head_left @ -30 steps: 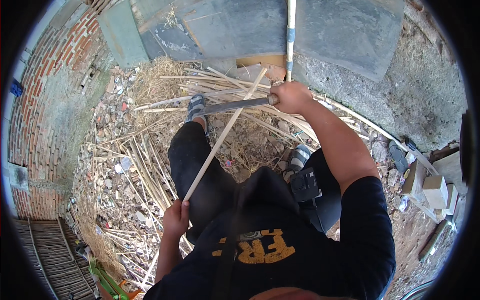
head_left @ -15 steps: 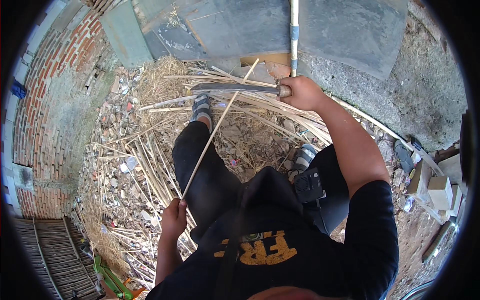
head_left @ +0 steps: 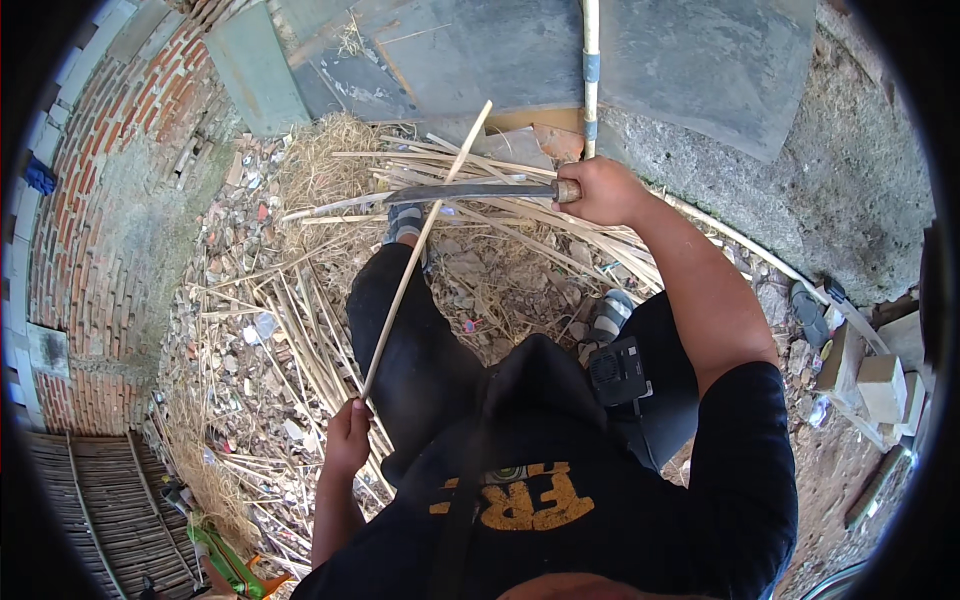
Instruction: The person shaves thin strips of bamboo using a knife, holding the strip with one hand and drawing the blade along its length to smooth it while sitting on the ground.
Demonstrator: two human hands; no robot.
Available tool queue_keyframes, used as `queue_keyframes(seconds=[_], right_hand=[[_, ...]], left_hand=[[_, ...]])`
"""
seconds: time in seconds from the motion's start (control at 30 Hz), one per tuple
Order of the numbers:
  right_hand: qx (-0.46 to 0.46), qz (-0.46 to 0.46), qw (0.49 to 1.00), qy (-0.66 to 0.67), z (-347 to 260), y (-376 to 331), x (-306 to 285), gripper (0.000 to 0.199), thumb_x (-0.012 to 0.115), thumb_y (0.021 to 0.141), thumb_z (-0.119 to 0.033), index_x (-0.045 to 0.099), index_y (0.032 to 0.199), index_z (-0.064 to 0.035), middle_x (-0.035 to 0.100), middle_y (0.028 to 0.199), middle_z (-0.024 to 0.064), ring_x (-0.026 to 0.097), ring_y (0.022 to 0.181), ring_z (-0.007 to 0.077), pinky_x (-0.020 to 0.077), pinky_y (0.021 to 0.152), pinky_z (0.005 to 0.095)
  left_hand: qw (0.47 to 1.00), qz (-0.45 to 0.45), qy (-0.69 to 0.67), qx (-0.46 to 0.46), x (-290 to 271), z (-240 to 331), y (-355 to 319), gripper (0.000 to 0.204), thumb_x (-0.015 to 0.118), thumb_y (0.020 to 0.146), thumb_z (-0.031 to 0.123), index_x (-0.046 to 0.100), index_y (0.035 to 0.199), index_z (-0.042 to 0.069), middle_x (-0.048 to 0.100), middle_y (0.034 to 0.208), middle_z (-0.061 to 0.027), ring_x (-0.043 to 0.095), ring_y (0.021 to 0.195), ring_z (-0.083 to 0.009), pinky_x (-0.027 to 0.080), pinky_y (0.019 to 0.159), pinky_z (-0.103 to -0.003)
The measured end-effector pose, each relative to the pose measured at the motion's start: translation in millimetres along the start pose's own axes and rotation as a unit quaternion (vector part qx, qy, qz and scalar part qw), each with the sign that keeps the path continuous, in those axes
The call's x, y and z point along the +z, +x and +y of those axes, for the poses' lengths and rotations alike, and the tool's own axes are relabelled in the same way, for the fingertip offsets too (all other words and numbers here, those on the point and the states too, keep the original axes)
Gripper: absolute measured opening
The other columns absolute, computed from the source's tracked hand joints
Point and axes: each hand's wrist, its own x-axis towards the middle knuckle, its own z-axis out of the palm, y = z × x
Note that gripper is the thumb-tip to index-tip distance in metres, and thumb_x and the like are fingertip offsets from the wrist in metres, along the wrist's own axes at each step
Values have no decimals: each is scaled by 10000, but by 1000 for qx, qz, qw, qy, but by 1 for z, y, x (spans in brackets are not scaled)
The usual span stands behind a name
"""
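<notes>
My left hand [head_left: 347, 437] grips the near end of a long thin cane stick [head_left: 422, 245] that slants up and away over my left leg. My right hand [head_left: 597, 190] is closed on the wooden handle of a long curved blade [head_left: 440, 193]. The blade lies flat and points left, meeting the stick near its upper part, above my left foot [head_left: 403, 222]. I wear black trousers and a black top. Whether the blade is cutting into the stick cannot be told.
Cut cane sticks and dry straw [head_left: 290, 330] litter the rubble ground around my legs. A curved brick wall [head_left: 90, 200] stands to the left, grey slabs [head_left: 690, 60] and an upright pole [head_left: 590, 70] ahead. Blocks [head_left: 880, 385] sit at right, a slatted panel [head_left: 80, 510] at lower left.
My right hand has lifted the blade further away from me and levelled it. The stick has tilted more upright, its far tip now higher, while my left hand has stayed near my knee.
</notes>
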Motion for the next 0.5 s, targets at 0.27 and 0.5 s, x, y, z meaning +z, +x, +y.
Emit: queue_keyframes(seconds=[0.27,0.5], right_hand=[[-5,8,1000,21,-4,1,0,367,769,798,-380,701,1026,-100,703,867,157,684,884,359,543,797,460],[-13,8,1000,23,-2,2,6,414,776,793,-419,707,1069,-119,704,870,158,686,894,354,545,800,455]], left_hand=[[997,-31,-75,-7,9,6,-7,450,416,1076,362,580,837,17,484,627,2,438,587,-85,367,554,-283],[998,-60,-26,-6,17,3,-7,448,446,1065,376,617,878,7,615,708,-85,563,664,-174,442,628,-342]])
